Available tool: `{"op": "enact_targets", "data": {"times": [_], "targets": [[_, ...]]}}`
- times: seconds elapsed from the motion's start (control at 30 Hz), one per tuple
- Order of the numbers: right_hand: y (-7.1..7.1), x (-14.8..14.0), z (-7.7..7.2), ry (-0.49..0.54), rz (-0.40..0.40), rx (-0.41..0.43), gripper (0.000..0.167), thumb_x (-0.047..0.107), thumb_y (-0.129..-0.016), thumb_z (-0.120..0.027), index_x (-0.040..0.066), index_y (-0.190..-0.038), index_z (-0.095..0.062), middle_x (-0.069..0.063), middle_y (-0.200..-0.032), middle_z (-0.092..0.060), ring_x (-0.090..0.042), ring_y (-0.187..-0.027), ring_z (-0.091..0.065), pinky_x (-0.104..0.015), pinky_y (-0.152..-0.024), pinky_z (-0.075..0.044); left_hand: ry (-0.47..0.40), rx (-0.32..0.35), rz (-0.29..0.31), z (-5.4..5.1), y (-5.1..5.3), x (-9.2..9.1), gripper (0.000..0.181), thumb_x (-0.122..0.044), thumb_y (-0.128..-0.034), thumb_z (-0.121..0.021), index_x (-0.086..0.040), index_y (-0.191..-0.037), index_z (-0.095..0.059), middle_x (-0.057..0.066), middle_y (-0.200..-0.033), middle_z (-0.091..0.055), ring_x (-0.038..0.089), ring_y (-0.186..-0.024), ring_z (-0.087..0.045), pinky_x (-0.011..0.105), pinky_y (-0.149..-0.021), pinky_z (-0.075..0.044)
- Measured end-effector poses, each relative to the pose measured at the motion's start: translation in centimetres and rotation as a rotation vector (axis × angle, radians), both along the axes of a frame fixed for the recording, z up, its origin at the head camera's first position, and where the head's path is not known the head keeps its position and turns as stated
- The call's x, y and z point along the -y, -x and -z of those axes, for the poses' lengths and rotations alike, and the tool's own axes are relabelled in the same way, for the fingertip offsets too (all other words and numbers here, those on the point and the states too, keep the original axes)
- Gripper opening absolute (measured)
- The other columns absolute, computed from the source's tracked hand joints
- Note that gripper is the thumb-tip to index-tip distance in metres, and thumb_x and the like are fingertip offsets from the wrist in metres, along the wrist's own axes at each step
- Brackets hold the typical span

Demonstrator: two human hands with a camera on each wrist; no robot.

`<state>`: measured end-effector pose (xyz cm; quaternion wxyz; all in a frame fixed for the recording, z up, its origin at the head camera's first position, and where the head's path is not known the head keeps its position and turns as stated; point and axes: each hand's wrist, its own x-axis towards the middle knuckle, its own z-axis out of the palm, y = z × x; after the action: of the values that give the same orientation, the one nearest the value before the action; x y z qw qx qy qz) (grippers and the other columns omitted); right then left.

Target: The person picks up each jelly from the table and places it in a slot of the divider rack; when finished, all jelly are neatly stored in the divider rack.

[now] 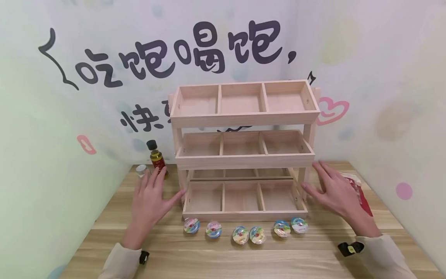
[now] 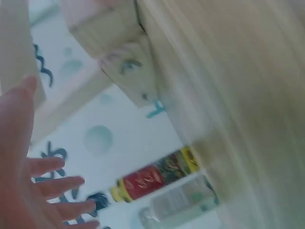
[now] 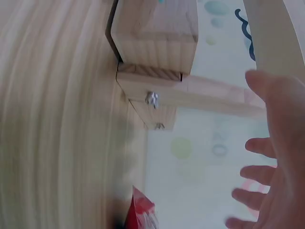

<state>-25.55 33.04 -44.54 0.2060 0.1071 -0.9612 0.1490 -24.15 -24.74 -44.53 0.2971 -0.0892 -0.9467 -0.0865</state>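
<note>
In the head view, the wooden rack [image 1: 245,161] stands on the table [image 1: 223,265] behind six small cups [image 1: 241,235], with the left hand [image 1: 149,203] and the right hand [image 1: 337,193] near its two sides, both released and grasping nothing. The left wrist view shows a red-labelled bottle [image 2: 151,179] beside a clear container [image 2: 180,202], and the right wrist view a red packet [image 3: 140,211].

Three-tier open wooden rack [image 1: 244,162]: pale pinkish beige throughout, fine natural grain. Flat wood-grain tabletop [image 1: 223,263]: light brown, streaked. Six small round cups [image 1: 240,235]: multicoloured printed lids; two leftmost pink and blue, middle two yellow and blue. Slim cylindrical bottle [image 1: 158,159]: black cap, red label, yellow bands. Smooth pale wall [image 1: 115,23]: pastel dots, black lettering.
</note>
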Motion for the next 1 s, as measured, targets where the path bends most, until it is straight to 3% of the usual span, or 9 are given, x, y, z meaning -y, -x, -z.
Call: {"op": "enact_targets", "data": {"times": [0.07, 0.13, 0.23, 0.33, 0.4, 0.53, 0.63, 0.8, 1.0], "targets": [[0.1, 0.5, -0.1, 0.059, -0.028, 0.022, 0.086, 0.057, -0.099, -0.071, 0.009, -0.165, -0.042, -0.03, -0.161, -0.051, -0.057, -0.139, -0.054, -0.077, -0.099, -0.051, -0.001, -0.119, 0.062, -0.4, -0.4, -0.6, 0.091, -0.066, -0.0854, -0.079, -0.003, -0.147, -0.06, 0.026, -0.142, -0.068, 0.051, -0.131, -0.065, 0.064, -0.108, -0.054], [0.4, 1.0, -0.1, 0.133, -0.068, 0.064, 0.081, 0.051, -0.102, -0.07, 0.008, -0.165, -0.042, -0.031, -0.153, -0.058, -0.056, -0.129, -0.063, -0.072, -0.089, -0.058, 0.0, -0.212, 0.134, -0.8, -0.8, -1.7, 0.078, -0.062, -0.089, -0.079, -0.001, -0.136, -0.067, 0.024, -0.127, -0.076, 0.045, -0.115, -0.074, 0.055, -0.091, -0.064], [1.0, 1.7, 0.1, 0.234, -0.131, 0.122, 0.077, 0.043, -0.104, -0.072, 0.008, -0.165, -0.039, -0.031, -0.14, -0.066, -0.051, -0.114, -0.072, -0.06, -0.081, -0.065, -0.016, -0.234, 0.239, -1.0, -1.6, -4.1, 0.059, -0.053, -0.0962, -0.076, -0.003, -0.128, -0.072, 0.017, -0.117, -0.08, 0.034, -0.1, -0.078, 0.042, -0.072, -0.065], [1.7, 2.1, 0.7, 0.29, -0.166, 0.153, 0.078, 0.035, -0.103, -0.076, 0.008, -0.165, -0.037, -0.03, -0.135, -0.068, -0.047, -0.108, -0.075, -0.052, -0.077, -0.067, -0.073, -0.154, 0.339, -1.1, -2.4, -7.2, 0.043, -0.04, -0.0986, -0.077, -0.007, -0.126, -0.074, 0.011, -0.118, -0.08, 0.026, -0.096, -0.078, 0.036, -0.074, -0.065], [2.1, 2.2, 1.2, 0.304, -0.172, 0.165, 0.071, 0.03, -0.102, -0.078, 0.006, -0.159, -0.042, -0.029, -0.133, -0.07, -0.045, -0.107, -0.075, -0.05, -0.076, -0.067, -0.104, -0.079, 0.402, -1.1, -3.0, -9.2, 0.037, -0.033, -0.0981, -0.079, -0.009, -0.126, -0.074, 0.008, -0.119, -0.08, 0.024, -0.099, -0.077, 0.034, -0.082, -0.066], [2.3, 2.1, 1.8, 0.323, -0.182, 0.208, 0.059, 0.021, -0.1, -0.079, 0.0, -0.147, -0.051, -0.029, -0.127, -0.071, -0.042, -0.106, -0.075, -0.05, -0.078, -0.066, -0.138, 0.056, 0.516, -0.9, -4.0, -13.1, 0.034, -0.028, -0.0997, -0.078, -0.01, -0.128, -0.073, 0.004, -0.122, -0.079, 0.02, -0.102, -0.077, 0.03, -0.088, -0.064], [2.4, 1.8, 1.9, 0.333, -0.19, 0.245, 0.06, 0.019, -0.098, -0.08, -0.003, -0.146, -0.053, -0.029, -0.126, -0.071, -0.04, -0.104, -0.074, -0.048, -0.077, -0.066, -0.119, 0.121, 0.594, -0.5, -4.6, -15.7, 0.032, -0.027, -0.1016, -0.076, -0.011, -0.129, -0.072, 0.001, -0.124, -0.079, 0.018, -0.108, -0.076, 0.029, -0.095, -0.063], [2.1, 1.4, 2.1, 0.338, -0.199, 0.301, 0.06, 0.025, -0.098, -0.082, -0.003, -0.145, -0.056, -0.025, -0.123, -0.074, -0.032, -0.1, -0.075, -0.039, -0.073, -0.066, -0.032, 0.145, 0.695, 0.1, -5.3, -19.5, 0.031, -0.028, -0.1006, -0.077, -0.013, -0.127, -0.074, 0.0, -0.124, -0.08, 0.015, -0.117, -0.075, 0.03, -0.106, -0.059], [1.4, 1.2, 2.6, 0.362, -0.174, 0.346, 0.061, 0.034, -0.098, -0.082, 0.0, -0.144, -0.058, -0.021, -0.119, -0.076, -0.03, -0.1, -0.077, -0.039, -0.074, -0.067, 0.052, 0.135, 0.778, 0.5, -5.5, -22.6, 0.034, -0.035, -0.0999, -0.079, -0.016, -0.128, -0.075, -0.004, -0.122, -0.08, 0.009, -0.113, -0.073, 0.023, -0.103, -0.057]]}}
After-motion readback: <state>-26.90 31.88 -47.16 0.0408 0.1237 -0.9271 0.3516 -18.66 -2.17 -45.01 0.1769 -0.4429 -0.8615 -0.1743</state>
